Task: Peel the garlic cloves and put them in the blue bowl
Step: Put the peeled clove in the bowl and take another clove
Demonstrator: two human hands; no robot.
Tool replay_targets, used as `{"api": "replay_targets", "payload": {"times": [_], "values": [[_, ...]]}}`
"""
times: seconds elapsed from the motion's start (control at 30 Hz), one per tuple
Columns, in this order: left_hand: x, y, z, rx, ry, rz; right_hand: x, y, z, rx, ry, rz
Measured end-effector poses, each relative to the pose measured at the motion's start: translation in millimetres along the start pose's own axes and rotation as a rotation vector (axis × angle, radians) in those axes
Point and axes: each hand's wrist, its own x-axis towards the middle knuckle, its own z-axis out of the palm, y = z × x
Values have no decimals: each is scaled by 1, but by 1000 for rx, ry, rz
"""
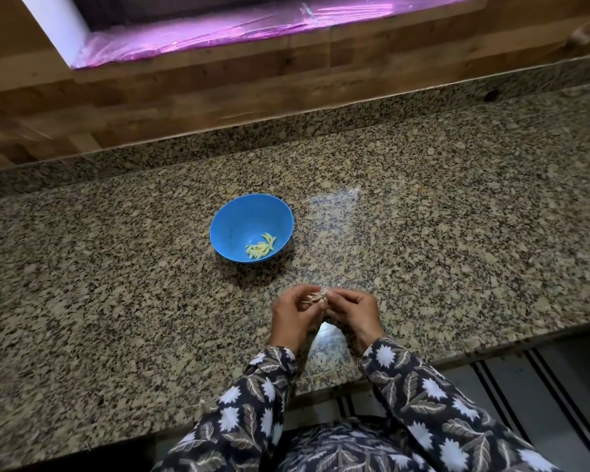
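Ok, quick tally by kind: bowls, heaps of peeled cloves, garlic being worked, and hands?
blue bowl: 1
heap of peeled cloves in the bowl: 1 (single cloves too small to count)
garlic piece pinched between both hands: 1
hands: 2, left hand and right hand
Total: 5

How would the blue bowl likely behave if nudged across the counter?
The round blue plastic-looking bowl is probably light: only a few peeled garlic cloves lie inside. On the glossy speckled granite counter it would likely slide easily. Pushed at its rim, it might tip.
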Motion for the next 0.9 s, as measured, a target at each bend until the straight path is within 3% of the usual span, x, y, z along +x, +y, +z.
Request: {"api": "replay_targets", "payload": {"times": [0.17, 0.37, 0.53, 0.63, 0.9], "values": [[2, -4, 1, -161, 11, -216, 3, -2, -7, 11, 64, -13], [7, -8, -3, -134, 81, -292, 18, -23, -47, -675, 353, -329], [9, -14, -9, 150, 87, -144, 35, -36, -68, -1085, 474, -406], [9, -14, -11, 324, 79, -38, 38, -32, -69, -1097, 448, -437], [8, -14, -15, 463, 98, 60, 39, -27, -69, -929, 422, -369]]}}
